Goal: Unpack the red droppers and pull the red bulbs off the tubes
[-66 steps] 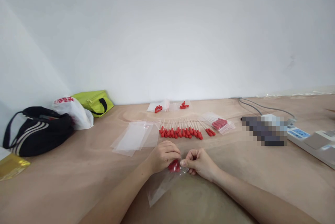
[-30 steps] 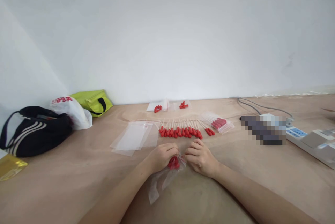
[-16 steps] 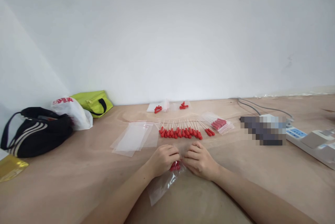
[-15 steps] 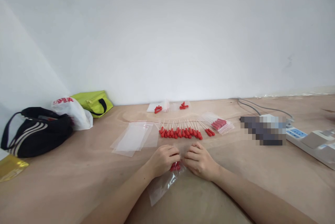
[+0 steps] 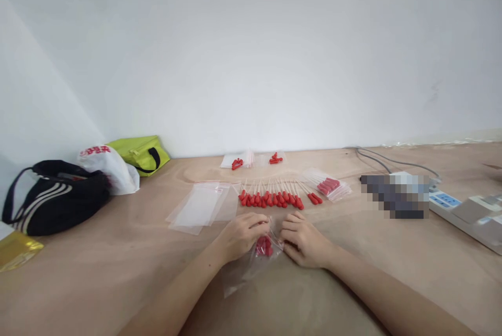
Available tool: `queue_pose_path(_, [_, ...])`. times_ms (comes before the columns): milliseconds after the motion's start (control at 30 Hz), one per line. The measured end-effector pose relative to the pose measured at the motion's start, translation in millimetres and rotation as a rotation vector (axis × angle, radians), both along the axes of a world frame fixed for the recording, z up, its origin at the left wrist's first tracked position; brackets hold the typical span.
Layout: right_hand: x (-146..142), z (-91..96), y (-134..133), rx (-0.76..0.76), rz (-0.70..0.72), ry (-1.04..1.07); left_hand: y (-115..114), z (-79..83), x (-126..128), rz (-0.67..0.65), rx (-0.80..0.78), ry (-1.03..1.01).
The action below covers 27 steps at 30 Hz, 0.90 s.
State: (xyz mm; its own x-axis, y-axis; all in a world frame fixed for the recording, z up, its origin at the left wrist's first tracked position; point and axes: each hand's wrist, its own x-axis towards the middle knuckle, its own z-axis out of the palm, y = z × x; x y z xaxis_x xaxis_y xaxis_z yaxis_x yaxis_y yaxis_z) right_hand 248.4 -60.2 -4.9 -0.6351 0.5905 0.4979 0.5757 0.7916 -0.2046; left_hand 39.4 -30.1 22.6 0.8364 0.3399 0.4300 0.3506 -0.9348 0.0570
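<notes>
In front of me lies a clear plastic zip bag, its mouth toward my hands. A small bunch of red-tipped sticks shows through the film near the mouth. My left hand is closed at the upper ends of these sticks, which its fingers mostly hide. My right hand has its fingers curled and pinches the bag's right edge. Just beyond both hands, a row of loose red-tipped sticks lies with the tips toward me. Several flat zip bags overlap to the left of the row.
Filled zip bags lie right of the row. Farther back are small red pieces on plastic bags. A black bag, a white plastic bag and a lime-green bag stand left. A power strip lies right.
The red tips now sit behind the bag's film. My right hand has shifted slightly right with the bag's edge, and the bag's mouth is spread wider.
</notes>
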Motion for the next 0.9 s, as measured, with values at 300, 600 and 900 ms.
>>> queue_pose_path(300, [-2.6,0.1,5.1,-0.461,-0.118,0.219,-43.4,-7.6,-21.5,0.307,-0.376,-0.071])
queue_pose_path(600, [-6.2,0.0,6.7,-0.624,-0.170,0.242,-29.3,-13.9,-14.8,0.283,-0.380,-0.107])
queue_pose_path(900, [-12.1,-1.8,4.2,-0.449,-0.155,0.386,-20.5,-23.3,-9.4,0.273,-0.419,-0.167])
